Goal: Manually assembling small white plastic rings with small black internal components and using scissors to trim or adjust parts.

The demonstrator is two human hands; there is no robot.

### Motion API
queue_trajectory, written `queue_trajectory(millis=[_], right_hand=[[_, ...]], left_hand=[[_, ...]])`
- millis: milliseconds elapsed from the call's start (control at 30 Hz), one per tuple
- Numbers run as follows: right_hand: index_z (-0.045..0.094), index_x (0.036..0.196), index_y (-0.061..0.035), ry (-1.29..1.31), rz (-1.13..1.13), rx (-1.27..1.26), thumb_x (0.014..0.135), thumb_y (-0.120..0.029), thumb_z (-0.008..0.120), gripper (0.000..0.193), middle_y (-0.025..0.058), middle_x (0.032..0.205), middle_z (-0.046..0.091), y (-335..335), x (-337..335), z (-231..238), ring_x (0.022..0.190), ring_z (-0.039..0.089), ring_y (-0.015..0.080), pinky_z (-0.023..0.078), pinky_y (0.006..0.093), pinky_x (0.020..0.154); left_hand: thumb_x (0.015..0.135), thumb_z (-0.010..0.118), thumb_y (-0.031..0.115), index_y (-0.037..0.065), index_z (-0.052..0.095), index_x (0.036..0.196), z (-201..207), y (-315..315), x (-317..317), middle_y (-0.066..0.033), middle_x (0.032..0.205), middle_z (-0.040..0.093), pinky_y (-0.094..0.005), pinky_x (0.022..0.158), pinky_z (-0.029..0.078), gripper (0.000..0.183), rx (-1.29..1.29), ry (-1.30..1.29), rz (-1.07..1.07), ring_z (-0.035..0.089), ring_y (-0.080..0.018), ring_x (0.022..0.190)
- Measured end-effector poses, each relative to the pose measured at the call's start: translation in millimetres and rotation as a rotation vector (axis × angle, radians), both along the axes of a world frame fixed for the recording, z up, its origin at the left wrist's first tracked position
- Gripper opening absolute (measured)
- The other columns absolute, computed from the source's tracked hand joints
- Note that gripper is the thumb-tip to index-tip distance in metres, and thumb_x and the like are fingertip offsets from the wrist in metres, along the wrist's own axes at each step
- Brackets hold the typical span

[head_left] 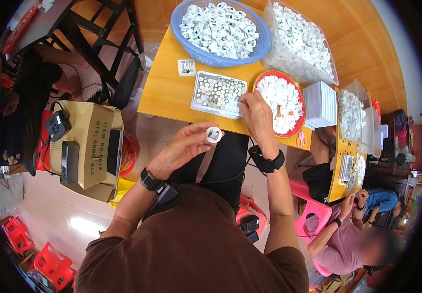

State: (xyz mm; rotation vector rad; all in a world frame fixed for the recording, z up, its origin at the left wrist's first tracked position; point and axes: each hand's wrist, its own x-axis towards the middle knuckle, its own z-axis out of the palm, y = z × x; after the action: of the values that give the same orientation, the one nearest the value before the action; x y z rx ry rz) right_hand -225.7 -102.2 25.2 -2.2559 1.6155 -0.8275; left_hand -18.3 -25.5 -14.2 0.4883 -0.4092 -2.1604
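Note:
My left hand (184, 146) pinches a small round white plastic part (214, 135) in front of the table edge; a dark and metallic centre shows in it. My right hand (259, 116) is at the right edge of a white tray (206, 111) of coin-like silver button cells (214, 91). Its fingers are bent and pressed together, and whatever they may hold is hidden. Just right of that hand stands a round red tray (301, 100) heaped with small white plastic pieces (278, 97).
A blue basket (184, 45) and a clear bin (289, 68) of white parts fill the table's far side. White stacked trays (321, 103) and scissors (302, 139) lie to the right. A cardboard box (93, 146) stands at left. Another person (340, 239) works at the right.

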Motion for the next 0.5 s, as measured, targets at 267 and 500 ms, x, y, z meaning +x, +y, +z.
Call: queue_trajectory(millis=[267,500], right_hand=[[0.060,0.083,0.0009,-0.159,-0.031,-0.045,0.080,-0.003,0.060,0.005,0.0139,0.077,0.055,27,7,15,0.070,0.057,0.0302,0.045,0.0367,0.061],[0.063,0.087,0.0006,-0.399,0.053,0.026,0.077,0.002,0.063,0.010,0.0116,0.076,0.055,84,36,23,0.065,0.058,0.0231,0.045,0.0304,0.058]], left_hand=[[0.089,0.053,0.004,0.000,0.052,0.119,10,5,-9,-0.0169,0.115,0.057,-0.0283,0.088,0.051,0.030,-0.011,-0.063,0.112,0.058,-0.0201,0.104],[0.091,0.053,0.007,-0.002,0.056,0.115,20,10,-12,-0.0116,0.110,0.059,-0.0284,0.088,0.051,0.026,-0.010,-0.194,0.154,0.059,-0.0175,0.100]])
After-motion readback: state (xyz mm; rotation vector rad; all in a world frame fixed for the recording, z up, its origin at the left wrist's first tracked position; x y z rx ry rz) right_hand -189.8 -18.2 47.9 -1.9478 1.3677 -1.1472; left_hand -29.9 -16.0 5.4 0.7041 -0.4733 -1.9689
